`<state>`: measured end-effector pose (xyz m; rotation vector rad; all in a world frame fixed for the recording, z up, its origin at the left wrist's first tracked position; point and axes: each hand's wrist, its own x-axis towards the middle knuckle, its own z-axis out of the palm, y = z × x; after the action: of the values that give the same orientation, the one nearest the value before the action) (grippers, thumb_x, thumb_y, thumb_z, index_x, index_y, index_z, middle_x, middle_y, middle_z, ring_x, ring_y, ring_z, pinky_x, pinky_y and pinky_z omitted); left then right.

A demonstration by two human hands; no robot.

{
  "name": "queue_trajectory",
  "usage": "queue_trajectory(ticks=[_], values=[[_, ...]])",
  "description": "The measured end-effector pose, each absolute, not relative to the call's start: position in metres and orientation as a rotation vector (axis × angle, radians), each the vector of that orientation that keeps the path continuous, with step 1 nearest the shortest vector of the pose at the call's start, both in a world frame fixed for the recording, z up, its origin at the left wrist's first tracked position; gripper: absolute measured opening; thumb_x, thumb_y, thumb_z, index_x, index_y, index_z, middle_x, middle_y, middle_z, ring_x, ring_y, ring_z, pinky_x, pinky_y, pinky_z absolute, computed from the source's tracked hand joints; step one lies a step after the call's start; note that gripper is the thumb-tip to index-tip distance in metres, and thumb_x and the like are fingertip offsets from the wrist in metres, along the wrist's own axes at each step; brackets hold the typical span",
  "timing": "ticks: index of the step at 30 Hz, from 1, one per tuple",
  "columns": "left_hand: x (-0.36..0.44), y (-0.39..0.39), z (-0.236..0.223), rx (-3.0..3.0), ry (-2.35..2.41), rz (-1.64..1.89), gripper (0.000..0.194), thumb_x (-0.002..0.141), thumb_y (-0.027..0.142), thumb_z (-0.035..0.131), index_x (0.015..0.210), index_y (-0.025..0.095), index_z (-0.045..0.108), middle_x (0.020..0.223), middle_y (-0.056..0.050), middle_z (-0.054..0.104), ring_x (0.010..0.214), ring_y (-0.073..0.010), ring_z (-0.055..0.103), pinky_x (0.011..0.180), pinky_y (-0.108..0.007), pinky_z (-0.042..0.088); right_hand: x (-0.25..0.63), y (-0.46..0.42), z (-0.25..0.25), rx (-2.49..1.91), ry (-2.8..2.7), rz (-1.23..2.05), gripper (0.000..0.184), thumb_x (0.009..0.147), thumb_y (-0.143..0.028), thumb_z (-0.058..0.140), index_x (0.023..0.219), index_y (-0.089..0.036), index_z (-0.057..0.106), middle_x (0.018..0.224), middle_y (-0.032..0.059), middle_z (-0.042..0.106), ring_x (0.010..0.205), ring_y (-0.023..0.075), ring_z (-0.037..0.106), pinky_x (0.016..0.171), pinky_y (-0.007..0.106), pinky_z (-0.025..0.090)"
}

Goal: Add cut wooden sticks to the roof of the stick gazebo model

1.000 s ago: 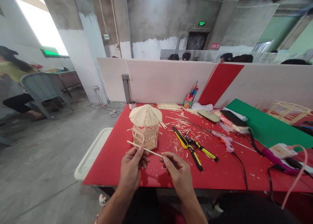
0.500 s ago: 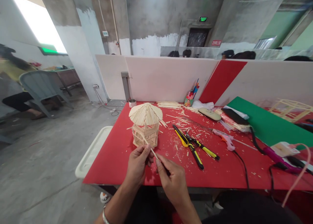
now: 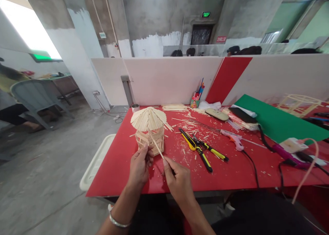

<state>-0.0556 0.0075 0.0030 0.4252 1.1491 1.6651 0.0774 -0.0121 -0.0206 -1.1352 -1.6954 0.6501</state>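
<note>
Right in front of me, a small pavilion model (image 3: 148, 120) made of thin wooden sticks stands upright on the red table, with a conical stick roof over a railed base. My right hand (image 3: 178, 176) pinches the lower end of a wooden stick (image 3: 157, 147), whose far end points up toward the model's railing. To its left, my left hand (image 3: 140, 164) is closed, thumb against curled fingers, close to the model's front. It appears apart from the stick; whatever is in its fingers is hidden.
On the red table (image 3: 113, 170) lie a yellow-black utility knife (image 3: 187, 139), cutters (image 3: 204, 156), a pink glue gun (image 3: 234, 139) and scattered stick scraps. Behind are loose sticks (image 3: 174, 107) and a pen holder (image 3: 195, 100). Cables and a green board (image 3: 272, 122) occupy the right.
My left hand has come off the stick and sits slightly left of it. My right hand still holds the stick's lower end. The whole view has shifted a little.
</note>
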Motion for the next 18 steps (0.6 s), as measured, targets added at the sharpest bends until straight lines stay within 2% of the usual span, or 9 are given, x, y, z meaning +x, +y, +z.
queue_trajectory(ticks=[4, 9, 12, 18], values=[[-0.0532, 0.0084, 0.0062, 0.415, 1.128, 1.667, 0.041, 0.051, 0.040, 0.084, 0.073, 0.008, 0.071, 0.050, 0.000, 0.059, 0.042, -0.0048, 0.050, 0.041, -0.013, 0.040, 0.0751, -0.0086, -0.0221, -1.152, -1.690, 0.659, 0.035, 0.093, -0.036, 0.042, 0.105, -0.019, 0.071, 0.086, 0.0068, 0.073, 0.071, 0.0164, 0.068, 0.072, 0.022, 0.051], [-0.0543, 0.0097, 0.0059, 0.436, 1.115, 1.641, 0.040, 0.054, 0.042, 0.082, 0.074, 0.008, 0.072, 0.050, 0.000, 0.060, 0.041, -0.0045, 0.049, 0.040, -0.013, 0.039, 0.0735, -0.0064, -0.0258, -1.145, -1.667, 0.710, 0.035, 0.093, -0.037, 0.042, 0.104, -0.020, 0.071, 0.074, 0.0046, 0.071, 0.064, 0.0160, 0.065, 0.065, 0.022, 0.050], [-0.0546, 0.0103, 0.0058, 0.448, 1.117, 1.641, 0.039, 0.054, 0.039, 0.083, 0.075, 0.009, 0.072, 0.050, 0.001, 0.060, 0.041, -0.0044, 0.049, 0.040, -0.012, 0.038, 0.0730, -0.0064, -0.0279, -1.149, -1.630, 0.721, 0.036, 0.093, -0.037, 0.042, 0.106, -0.017, 0.070, 0.074, 0.0052, 0.071, 0.063, 0.0160, 0.064, 0.062, 0.022, 0.049], [-0.0533, 0.0095, 0.0076, 0.435, 1.117, 1.626, 0.038, 0.055, 0.039, 0.081, 0.076, 0.009, 0.072, 0.051, 0.001, 0.060, 0.042, -0.0049, 0.049, 0.041, -0.013, 0.039, 0.0722, -0.0057, -0.0282, -1.147, -1.642, 0.741, 0.037, 0.094, -0.039, 0.041, 0.102, -0.018, 0.070, 0.068, 0.0036, 0.069, 0.060, 0.0157, 0.063, 0.061, 0.022, 0.048]])
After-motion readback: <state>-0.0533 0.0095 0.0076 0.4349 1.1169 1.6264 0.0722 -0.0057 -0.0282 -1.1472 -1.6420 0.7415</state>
